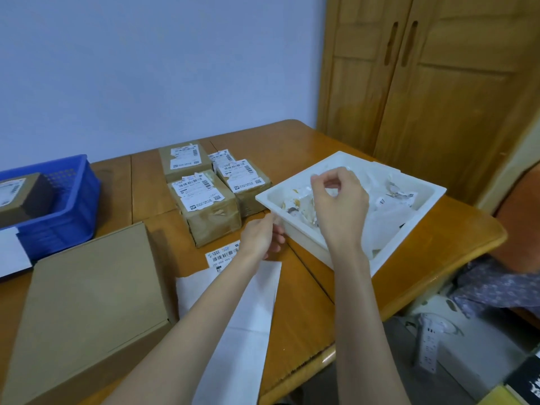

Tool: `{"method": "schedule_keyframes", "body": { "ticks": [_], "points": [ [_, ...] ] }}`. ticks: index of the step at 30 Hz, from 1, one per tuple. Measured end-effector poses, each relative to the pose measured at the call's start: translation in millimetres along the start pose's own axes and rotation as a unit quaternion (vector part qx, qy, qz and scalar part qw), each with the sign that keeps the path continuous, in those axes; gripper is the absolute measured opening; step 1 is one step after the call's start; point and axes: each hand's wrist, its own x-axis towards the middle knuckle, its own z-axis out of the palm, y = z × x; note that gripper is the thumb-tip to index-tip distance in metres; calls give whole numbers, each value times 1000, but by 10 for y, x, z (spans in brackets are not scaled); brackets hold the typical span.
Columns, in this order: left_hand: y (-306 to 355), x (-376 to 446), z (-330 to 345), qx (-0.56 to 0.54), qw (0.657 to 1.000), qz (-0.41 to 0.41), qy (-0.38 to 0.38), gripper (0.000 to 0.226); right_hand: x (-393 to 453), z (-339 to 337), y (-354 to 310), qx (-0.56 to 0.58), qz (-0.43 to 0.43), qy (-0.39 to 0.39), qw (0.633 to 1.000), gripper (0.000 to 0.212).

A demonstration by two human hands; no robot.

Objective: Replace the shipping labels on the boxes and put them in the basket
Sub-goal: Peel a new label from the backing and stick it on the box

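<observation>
Right hand (340,200) raised above the white foam tray (409,226), fingers curled together, thumb and forefinger pinched; whether some thin scrap sits between them, cannot tell. Left hand (263,235) lower, at the near left corner of the tray, fingers bent against the tray's edge; a real grip or only a touch, not clear. Inside the tray, torn pieces of paper and old label scraps (394,197).

On the wooden table (306,147), beyond the left hand, four taped cardboard boxes (204,206) close together, each with white barcode labels on top. One loose shipping label (223,254) flat on the table just before the nearest box, partly hidden by the left wrist. White backing sheet (248,331) under the left forearm. Large plain flat carton (87,302) at the near left. Blue plastic basket (73,206) at the far left, with one labelled box (17,197) already in it.
</observation>
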Motion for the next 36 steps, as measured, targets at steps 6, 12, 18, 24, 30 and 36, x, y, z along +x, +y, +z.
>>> {"method": "schedule_keyframes", "body": {
  "ticks": [6,12,18,24,30,36],
  "points": [
    [-150,43,-496,284,950,72,113,21,-309,452,-289,64,49,-305,949,13],
    [-336,3,-756,528,842,53,100,21,-591,678,96,-228,42,-519,823,30],
    [-437,-13,-894,498,861,48,91,17,-717,663,172,-258,27,-517,816,68],
    [-420,-38,-1021,424,900,64,71,10,-775,774,274,-191,24,-419,887,53],
    [-445,-55,-1037,306,947,92,-15,15,-767,802,289,-139,55,-317,937,35],
    [-549,-49,-1144,462,880,105,-22,46,-721,694,184,-183,64,-231,953,32]
  ]
}}
